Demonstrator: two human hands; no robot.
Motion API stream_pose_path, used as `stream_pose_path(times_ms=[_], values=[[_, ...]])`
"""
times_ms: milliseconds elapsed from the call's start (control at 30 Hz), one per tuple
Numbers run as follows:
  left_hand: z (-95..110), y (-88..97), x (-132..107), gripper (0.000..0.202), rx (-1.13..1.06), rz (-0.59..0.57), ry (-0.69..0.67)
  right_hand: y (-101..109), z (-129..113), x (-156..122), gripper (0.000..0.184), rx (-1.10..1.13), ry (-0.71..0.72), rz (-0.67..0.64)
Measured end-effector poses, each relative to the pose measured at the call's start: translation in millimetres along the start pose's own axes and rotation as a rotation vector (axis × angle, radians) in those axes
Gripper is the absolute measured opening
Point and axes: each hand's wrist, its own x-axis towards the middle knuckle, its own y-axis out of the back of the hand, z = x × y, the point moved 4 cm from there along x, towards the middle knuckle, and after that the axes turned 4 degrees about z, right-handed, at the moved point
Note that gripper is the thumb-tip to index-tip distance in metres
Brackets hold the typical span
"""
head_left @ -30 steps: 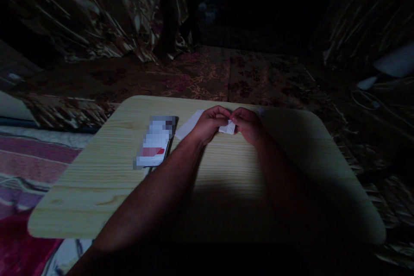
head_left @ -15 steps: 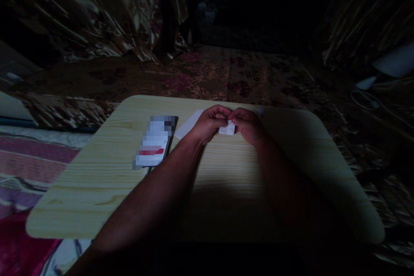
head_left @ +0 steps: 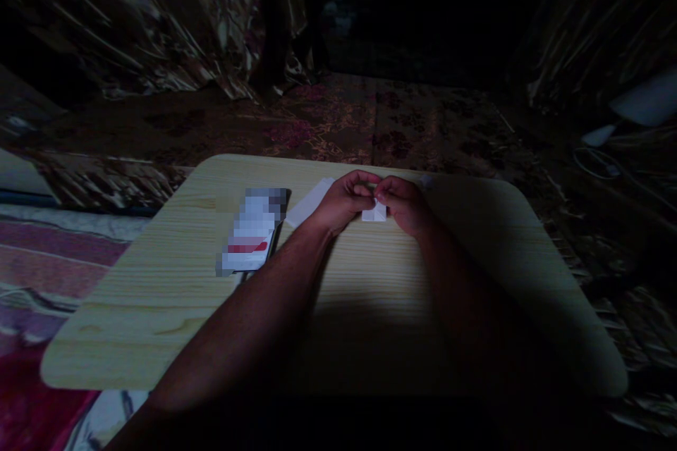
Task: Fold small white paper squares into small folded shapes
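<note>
A small folded white paper [head_left: 374, 213] with crease lines is held between my two hands, close to the far edge of the wooden table [head_left: 370, 268]. My left hand [head_left: 343, 199] pinches it from the left, thumb across its upper part. From the right, my right hand [head_left: 403, 201] grips it with thumb and fingertips, close against the left fingers. The fingers cover the paper's upper portion. Beyond my left wrist lies a white sheet of paper [head_left: 309, 204], partly hidden by that hand.
A phone [head_left: 251, 229] with a lit, blurred screen lies left of my left forearm. A small pale object [head_left: 424, 181] sits behind my right hand. Patterned fabric [head_left: 317, 116] borders the table's far side, with curtains above. A white lamp-like object [head_left: 645, 99] and cable [head_left: 597, 162] are at right.
The folded paper has shifted and turned slightly between my fingers, now sitting a little further right. Both hands stay in nearly the same place, still pinching it.
</note>
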Motion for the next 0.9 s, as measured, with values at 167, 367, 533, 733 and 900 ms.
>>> stream_pose_path(times_ms=[167,367,533,733,900], values=[[0.0,0.2,0.0,0.052,0.019,0.030,-0.005,-0.1,-1.1,0.4,0.026,-0.028,0.066,0.000],[0.5,-0.7,-0.2,0.052,0.035,0.035,-0.009,1.3,-0.3,0.2,0.026,-0.085,0.075,0.031],[0.7,-0.7,-0.5,0.054,0.045,0.040,-0.012,1.9,0.7,0.5,0.027,-0.101,0.084,0.037],[-0.6,0.8,0.0,0.054,0.073,0.048,-0.020,0.2,-3.4,-0.2,0.028,-0.161,0.112,0.040],[-1.3,1.0,0.2,0.053,0.073,0.035,-0.032,-0.2,-4.5,-0.8,0.026,-0.157,0.129,0.041]])
